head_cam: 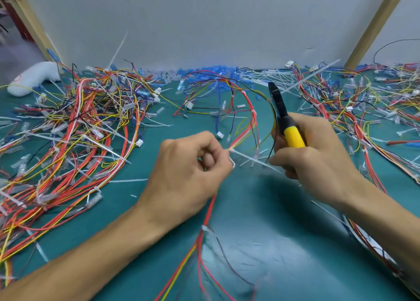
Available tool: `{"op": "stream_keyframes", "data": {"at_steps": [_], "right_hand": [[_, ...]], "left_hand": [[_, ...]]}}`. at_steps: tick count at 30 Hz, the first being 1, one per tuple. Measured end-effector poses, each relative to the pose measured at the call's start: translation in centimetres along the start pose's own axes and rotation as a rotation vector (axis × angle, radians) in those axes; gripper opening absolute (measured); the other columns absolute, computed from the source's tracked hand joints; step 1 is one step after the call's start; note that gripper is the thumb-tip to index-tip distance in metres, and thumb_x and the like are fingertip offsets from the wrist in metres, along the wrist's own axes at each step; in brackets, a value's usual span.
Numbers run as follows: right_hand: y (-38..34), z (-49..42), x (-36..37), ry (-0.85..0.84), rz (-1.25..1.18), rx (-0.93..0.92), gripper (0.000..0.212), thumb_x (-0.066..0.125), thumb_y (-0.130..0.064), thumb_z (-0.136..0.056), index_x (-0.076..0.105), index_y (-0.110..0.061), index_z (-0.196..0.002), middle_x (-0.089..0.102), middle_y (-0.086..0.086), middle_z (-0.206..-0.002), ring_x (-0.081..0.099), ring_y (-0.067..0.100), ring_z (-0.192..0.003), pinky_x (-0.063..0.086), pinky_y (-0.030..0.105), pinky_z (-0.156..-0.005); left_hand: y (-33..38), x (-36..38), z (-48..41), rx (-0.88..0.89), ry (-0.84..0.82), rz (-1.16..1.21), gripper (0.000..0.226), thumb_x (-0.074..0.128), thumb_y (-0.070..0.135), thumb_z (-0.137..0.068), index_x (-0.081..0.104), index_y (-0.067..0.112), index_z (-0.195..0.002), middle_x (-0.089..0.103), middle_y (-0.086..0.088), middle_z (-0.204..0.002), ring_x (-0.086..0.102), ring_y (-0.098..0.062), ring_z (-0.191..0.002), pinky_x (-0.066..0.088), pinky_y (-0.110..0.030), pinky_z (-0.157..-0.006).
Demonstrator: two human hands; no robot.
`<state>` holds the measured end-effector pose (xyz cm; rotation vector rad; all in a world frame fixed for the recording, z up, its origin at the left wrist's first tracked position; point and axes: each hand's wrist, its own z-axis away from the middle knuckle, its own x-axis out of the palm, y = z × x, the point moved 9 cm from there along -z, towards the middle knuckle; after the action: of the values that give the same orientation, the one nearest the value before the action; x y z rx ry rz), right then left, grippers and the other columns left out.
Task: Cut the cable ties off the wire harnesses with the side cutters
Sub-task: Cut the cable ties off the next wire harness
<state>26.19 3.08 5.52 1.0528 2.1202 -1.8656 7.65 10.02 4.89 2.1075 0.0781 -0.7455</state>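
Observation:
My left hand [193, 171] grips a red, yellow and white wire harness [248, 127] at the middle of the green mat. A white cable tie [252, 159] sticks out to the right from the harness just beside my left fingers. My right hand [316, 150] holds the side cutters [285, 118] by their yellow handles, black jaws pointing up and away. My right fingertips touch the tail of the tie. The harness loops up behind the hands and trails down toward me.
A big tangle of harnesses [68, 141] covers the mat's left side, another pile [375, 109] the right. Cut white ties and blue pieces [216, 73] lie along the back wall. A white object [31, 77] rests at the far left.

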Motion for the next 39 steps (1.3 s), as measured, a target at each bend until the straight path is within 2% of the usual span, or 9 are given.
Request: {"op": "stream_keyframes", "data": {"at_steps": [5,9,12,15,19,24,29,35,39], "right_hand": [[0.0,0.1,0.3,-0.032,0.013,0.018,0.029,0.069,-0.016,-0.056,0.048,-0.006,-0.073,0.048,0.02,-0.068,0.04,0.027,-0.06,0.046,0.056,-0.057],[-0.4,0.2,0.5,-0.062,0.073,-0.024,0.025,0.067,-0.015,-0.059,0.047,-0.007,-0.072,0.048,0.02,-0.069,0.044,0.038,-0.064,0.046,0.055,-0.058],[-0.8,0.5,1.2,-0.115,0.203,-0.094,0.02,0.062,-0.015,-0.061,0.045,-0.014,-0.07,0.045,0.016,-0.067,0.04,0.035,-0.066,0.036,0.047,-0.055],[-1.2,1.0,2.2,-0.184,0.27,-0.146,0.019,0.058,-0.014,-0.063,0.044,-0.025,-0.07,0.043,0.011,-0.062,0.034,0.027,-0.06,0.028,0.038,-0.05],[-1.7,1.5,2.8,-0.229,0.315,-0.203,0.023,0.057,-0.014,-0.065,0.04,-0.028,-0.07,0.039,0.006,-0.059,0.029,0.022,-0.055,0.026,0.036,-0.047],[-2.0,1.8,3.3,-0.275,0.369,-0.257,0.029,0.066,-0.007,-0.075,0.042,-0.022,-0.078,0.04,0.005,-0.061,0.032,0.025,-0.059,0.031,0.04,-0.05],[-2.3,2.0,3.1,-0.282,0.321,-0.235,0.029,0.066,0.004,-0.07,0.042,-0.013,-0.074,0.032,0.012,-0.065,0.021,0.019,-0.059,0.021,0.034,-0.047],[-2.1,2.1,3.4,-0.317,0.27,-0.137,0.024,0.057,-0.01,-0.061,0.036,-0.013,-0.071,0.033,0.013,-0.064,0.023,0.022,-0.06,0.025,0.049,-0.052],[-2.1,2.2,3.5,-0.347,0.226,-0.093,0.024,0.055,-0.012,-0.058,0.034,-0.014,-0.069,0.03,0.012,-0.064,0.023,0.02,-0.061,0.025,0.05,-0.051]], "left_hand": [[-0.9,1.5,0.1,-0.002,-0.162,-0.151,0.017,0.076,0.026,-0.083,0.062,0.024,-0.072,0.058,0.011,-0.057,0.047,-0.006,-0.047,0.039,-0.023,-0.053],[-0.2,2.0,0.3,0.063,-0.202,-0.122,0.022,0.078,0.017,-0.081,0.063,0.028,-0.092,0.055,0.008,-0.067,0.046,-0.008,-0.053,0.035,-0.02,-0.055],[-0.2,1.8,0.0,0.003,-0.197,0.169,0.017,0.073,0.023,-0.086,0.069,0.026,-0.102,0.059,0.005,-0.074,0.049,-0.013,-0.059,0.038,-0.017,-0.057],[-0.6,1.8,-0.2,-0.099,-0.185,0.521,0.021,0.065,0.023,-0.092,0.071,0.016,-0.111,0.069,-0.006,-0.083,0.059,-0.017,-0.064,0.044,-0.028,-0.049],[-1.3,1.7,-0.3,-0.161,-0.157,0.735,0.021,0.061,0.017,-0.094,0.071,0.002,-0.104,0.072,-0.01,-0.084,0.057,-0.02,-0.059,0.042,-0.026,-0.04],[-1.7,2.6,0.2,-0.253,-0.188,0.873,0.015,0.062,0.018,-0.092,0.071,0.006,-0.091,0.064,-0.009,-0.075,0.049,-0.018,-0.044,0.035,-0.021,-0.037],[-1.3,2.5,0.3,-0.231,-0.205,0.892,0.015,0.062,0.018,-0.092,0.069,0.005,-0.089,0.063,-0.01,-0.074,0.05,-0.02,-0.042,0.035,-0.021,-0.037],[-1.3,2.5,0.4,-0.253,-0.205,0.907,0.01,0.066,0.016,-0.088,0.068,0.006,-0.089,0.064,-0.009,-0.073,0.049,-0.02,-0.04,0.035,-0.02,-0.037],[-1.3,2.3,0.4,-0.217,-0.176,0.885,0.01,0.066,0.016,-0.088,0.068,0.006,-0.089,0.066,-0.009,-0.073,0.047,-0.02,-0.036,0.034,-0.019,-0.036]]}}
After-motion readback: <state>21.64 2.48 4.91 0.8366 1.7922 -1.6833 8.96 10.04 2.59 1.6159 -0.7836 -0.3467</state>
